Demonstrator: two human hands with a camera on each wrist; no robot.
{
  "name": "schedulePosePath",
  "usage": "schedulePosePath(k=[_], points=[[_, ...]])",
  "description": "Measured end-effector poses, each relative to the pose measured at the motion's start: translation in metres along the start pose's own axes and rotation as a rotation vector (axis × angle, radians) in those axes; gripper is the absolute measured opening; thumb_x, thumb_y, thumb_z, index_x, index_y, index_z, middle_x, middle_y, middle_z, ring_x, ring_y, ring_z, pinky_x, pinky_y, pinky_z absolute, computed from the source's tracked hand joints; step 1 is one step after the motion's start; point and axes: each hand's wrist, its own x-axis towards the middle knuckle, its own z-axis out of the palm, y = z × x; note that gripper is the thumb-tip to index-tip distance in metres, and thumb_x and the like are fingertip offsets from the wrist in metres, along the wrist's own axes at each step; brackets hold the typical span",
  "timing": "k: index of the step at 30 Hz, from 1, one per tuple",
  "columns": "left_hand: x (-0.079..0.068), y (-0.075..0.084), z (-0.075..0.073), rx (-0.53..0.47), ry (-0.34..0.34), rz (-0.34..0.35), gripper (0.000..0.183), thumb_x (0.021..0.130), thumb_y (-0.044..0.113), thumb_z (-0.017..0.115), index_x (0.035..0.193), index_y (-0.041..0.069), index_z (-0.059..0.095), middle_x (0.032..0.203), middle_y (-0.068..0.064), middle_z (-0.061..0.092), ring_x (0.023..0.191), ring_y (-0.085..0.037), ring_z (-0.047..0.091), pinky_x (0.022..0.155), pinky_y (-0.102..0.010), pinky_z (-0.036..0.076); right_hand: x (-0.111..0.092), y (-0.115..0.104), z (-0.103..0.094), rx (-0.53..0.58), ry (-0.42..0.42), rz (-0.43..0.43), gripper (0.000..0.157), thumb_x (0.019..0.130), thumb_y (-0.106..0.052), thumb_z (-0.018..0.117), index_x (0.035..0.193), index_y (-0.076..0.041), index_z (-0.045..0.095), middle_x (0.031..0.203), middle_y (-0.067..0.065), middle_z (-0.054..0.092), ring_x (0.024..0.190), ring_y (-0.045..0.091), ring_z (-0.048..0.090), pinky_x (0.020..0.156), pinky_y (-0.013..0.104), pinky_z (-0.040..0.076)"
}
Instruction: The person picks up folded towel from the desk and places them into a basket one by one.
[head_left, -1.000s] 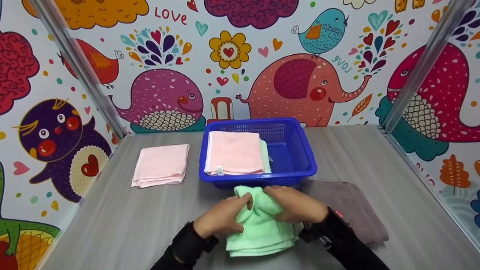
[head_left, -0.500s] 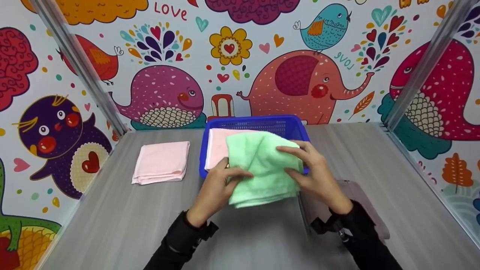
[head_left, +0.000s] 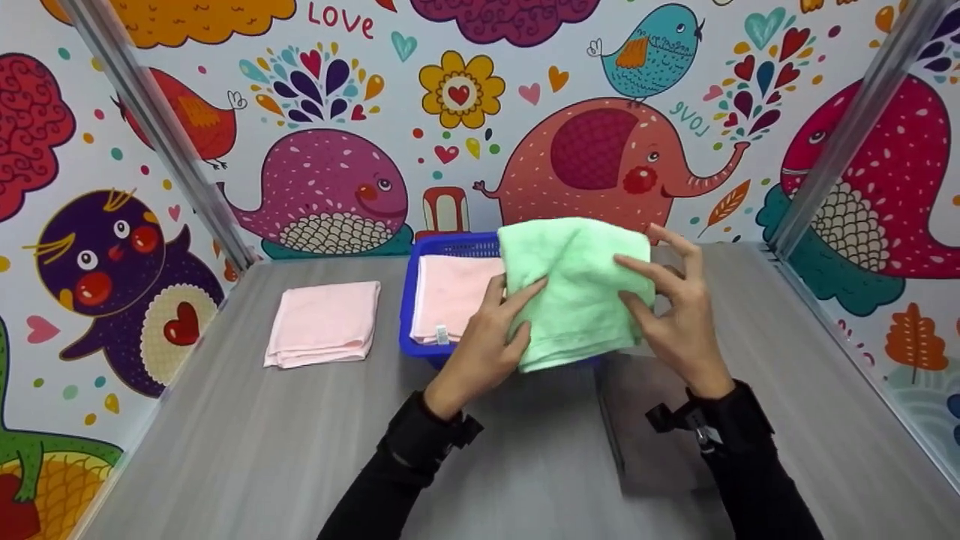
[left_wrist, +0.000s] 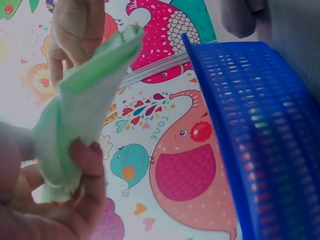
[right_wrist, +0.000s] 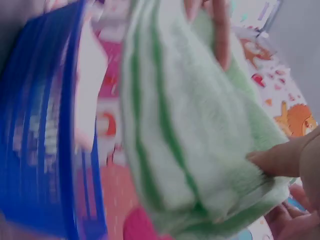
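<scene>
A folded light-green towel hangs in the air above the right part of the blue basket. My left hand pinches its left edge, thumb and fingers on either side of the cloth. At the right edge my right hand grips it, with the thumb pressed on the cloth in the right wrist view. That view also shows the towel's layered folds side-on. Inside the basket, on the left, lies a folded pink towel with a white tag. The green towel hides the basket's right half.
Another folded pink towel lies on the grey table left of the basket. A folded brown-grey towel lies at the front right, partly under my right forearm. Printed wall panels stand behind and at both sides.
Both hands have lifted the green towel off the table in front of the basket, then carried it forward and to the right, over the basket. Its bunched top has been spread flatter.
</scene>
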Motion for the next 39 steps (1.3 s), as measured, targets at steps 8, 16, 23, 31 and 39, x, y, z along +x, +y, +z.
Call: schedulePosePath(k=[8,16,23,31,39], points=[[0.029,-0.029,0.031,0.100,0.081,0.057,0.049,0.099,-0.007,0.052,0.147,0.002,0.056,0.154,-0.024,0.041,0.133,-0.032,0.056,0.088,-0.041,0.054,-0.003,0.038,0.012,-0.146,0.064,-0.097,0.043,0.082,0.010,0.080,0.120,-0.011,0.079,0.149,0.021,0.050,0.096,0.032,0.066,0.088,0.010,0.046],[0.045,-0.054,0.055,0.220,0.071,-0.015,0.050,0.093,-0.011,0.057,0.143,-0.005,0.057,0.156,-0.026,0.043,0.143,-0.038,0.048,0.102,-0.043,0.054,-0.004,0.064,0.029,-0.240,-0.140,-0.112,0.024,0.086,0.008,0.077,0.104,-0.006,0.083,0.142,0.021,0.058,0.096,0.034,0.074,0.078,0.047,0.062],[0.052,-0.061,0.068,0.307,-0.140,-0.206,0.053,0.094,0.000,0.064,0.146,-0.002,0.056,0.160,-0.023,0.038,0.133,-0.037,0.057,0.102,-0.041,0.054,-0.008,0.069,0.044,-0.276,-0.389,0.060,0.018,0.090,-0.003,0.077,0.107,0.002,0.080,0.142,0.025,0.059,0.117,0.042,0.067,0.096,0.053,0.056],[0.055,-0.056,0.073,0.474,-0.332,-0.329,0.040,0.104,0.022,0.056,0.139,0.004,0.064,0.158,-0.022,0.044,0.126,-0.035,0.063,0.106,-0.044,0.051,-0.011,0.061,0.059,-0.395,-0.585,0.257,0.040,0.100,-0.028,0.069,0.115,0.009,0.075,0.157,0.028,0.045,0.137,0.047,0.053,0.109,0.059,0.046],[0.050,-0.055,0.079,0.710,-0.329,-0.321,0.061,0.111,0.051,0.032,0.118,0.013,0.079,0.163,-0.006,0.044,0.144,-0.025,0.047,0.118,-0.044,0.036,-0.015,0.064,0.063,-0.521,-0.679,0.217,0.057,0.111,-0.041,0.040,0.110,0.002,0.078,0.134,0.022,0.068,0.142,0.040,0.049,0.122,0.058,0.030]])
